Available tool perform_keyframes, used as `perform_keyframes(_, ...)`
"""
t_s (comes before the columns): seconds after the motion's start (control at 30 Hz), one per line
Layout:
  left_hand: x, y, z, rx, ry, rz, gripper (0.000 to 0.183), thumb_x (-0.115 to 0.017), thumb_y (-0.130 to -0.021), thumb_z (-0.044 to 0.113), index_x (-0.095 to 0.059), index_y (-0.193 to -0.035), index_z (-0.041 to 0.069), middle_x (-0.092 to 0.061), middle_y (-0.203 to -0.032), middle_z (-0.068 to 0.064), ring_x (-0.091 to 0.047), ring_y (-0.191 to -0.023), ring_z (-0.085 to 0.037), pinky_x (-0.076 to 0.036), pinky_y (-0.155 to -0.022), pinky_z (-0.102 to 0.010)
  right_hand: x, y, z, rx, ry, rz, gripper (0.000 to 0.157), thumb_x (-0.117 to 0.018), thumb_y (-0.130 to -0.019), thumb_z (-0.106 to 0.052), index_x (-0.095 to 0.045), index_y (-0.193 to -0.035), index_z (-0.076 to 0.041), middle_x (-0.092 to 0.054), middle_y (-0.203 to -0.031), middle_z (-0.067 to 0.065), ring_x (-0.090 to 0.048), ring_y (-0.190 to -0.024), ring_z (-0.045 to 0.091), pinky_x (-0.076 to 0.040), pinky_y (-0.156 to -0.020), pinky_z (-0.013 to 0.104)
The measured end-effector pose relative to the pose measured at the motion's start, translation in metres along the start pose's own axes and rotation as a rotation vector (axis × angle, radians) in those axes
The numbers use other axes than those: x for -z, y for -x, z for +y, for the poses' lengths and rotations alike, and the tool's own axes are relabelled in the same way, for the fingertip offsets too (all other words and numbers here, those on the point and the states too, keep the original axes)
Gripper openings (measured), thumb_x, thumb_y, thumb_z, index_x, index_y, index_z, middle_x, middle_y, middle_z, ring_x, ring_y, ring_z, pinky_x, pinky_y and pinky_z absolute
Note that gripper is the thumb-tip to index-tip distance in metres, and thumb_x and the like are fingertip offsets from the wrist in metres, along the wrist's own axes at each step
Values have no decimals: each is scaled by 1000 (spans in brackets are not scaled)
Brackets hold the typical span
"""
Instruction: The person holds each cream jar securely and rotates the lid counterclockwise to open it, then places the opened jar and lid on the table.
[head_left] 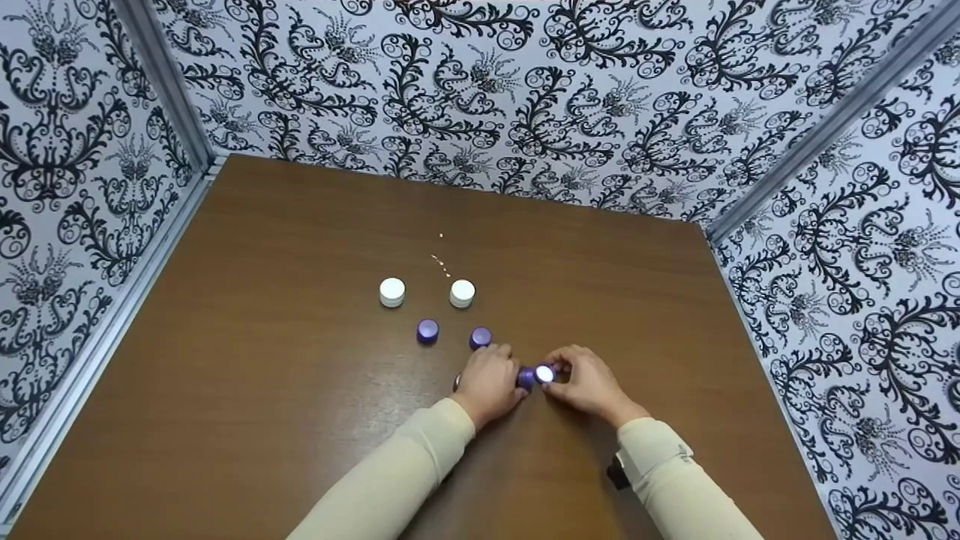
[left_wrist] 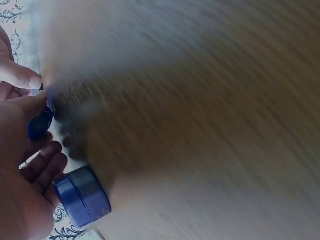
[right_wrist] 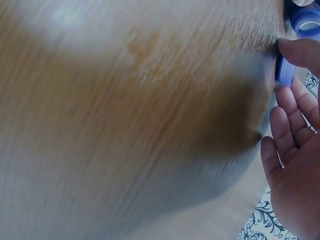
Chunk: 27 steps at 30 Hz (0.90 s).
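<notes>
My left hand [head_left: 489,381] holds a small purple jar [head_left: 525,378] low over the table, between thumb and fingers. In the right wrist view the round rim of this jar [right_wrist: 307,24] shows uncovered. Right beside it, my right hand [head_left: 590,381] pinches a purple lid [head_left: 545,373] whose white inside faces up. The lid [right_wrist: 285,71] stands on edge between thumb and fingertips in the right wrist view. Just beyond the left fingers sits another purple jar [head_left: 481,337], seen large as a purple jar [left_wrist: 82,196] in the left wrist view.
Further left stands a purple jar [head_left: 427,331]. Behind it are a white jar [head_left: 392,292] and a second white jar [head_left: 463,293]. Small pale crumbs [head_left: 442,264] lie on the brown table [head_left: 300,420]. Patterned walls [head_left: 480,97] enclose the table at the back and sides.
</notes>
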<state>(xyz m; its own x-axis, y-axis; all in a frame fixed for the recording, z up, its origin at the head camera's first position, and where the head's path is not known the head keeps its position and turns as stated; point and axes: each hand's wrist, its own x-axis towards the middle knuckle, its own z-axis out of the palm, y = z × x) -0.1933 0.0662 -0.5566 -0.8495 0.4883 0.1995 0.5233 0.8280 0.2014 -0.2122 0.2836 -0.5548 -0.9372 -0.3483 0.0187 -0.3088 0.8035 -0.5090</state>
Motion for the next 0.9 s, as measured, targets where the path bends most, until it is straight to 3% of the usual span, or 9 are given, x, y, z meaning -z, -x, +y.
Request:
perform_keyframes(0.23, 0, -1, -1, 26, -48, -48, 41, -77, -80, 47, -73, -95, 9, -60, -93, -5, -59, -90, -24, -47, -82, -39, 0, -1, 0, 3, 4, -5, 30, -85, -74, -19, -71, -100, -14, -63, -92, -3, -54, -90, 16, -45, -81, 39)
perform_keyframes(0.47, 1, -2, -2, 52, -17, -80, 42, -76, -81, 46, -74, -98, 7, -61, -97, -6, -59, -93, -25, -46, -86, -39, 0, 0, -1, -5, -9, -6, 30, -85, -74, -19, -71, -100, -14, -62, -92, -3, -54, -89, 16, -46, -80, 39)
perform_keyframes(0.9, -2, 1, -3, 58, 39, -35, 39, -79, -79, 42, -74, -95, 7, -61, -93, -5, -60, -89, -25, -47, -83, -38, 0, 0, -1, -4, 1, -8, 31, -86, -73, -19, -70, -100, -15, -61, -92, -3, -54, -88, 16, -45, -79, 38)
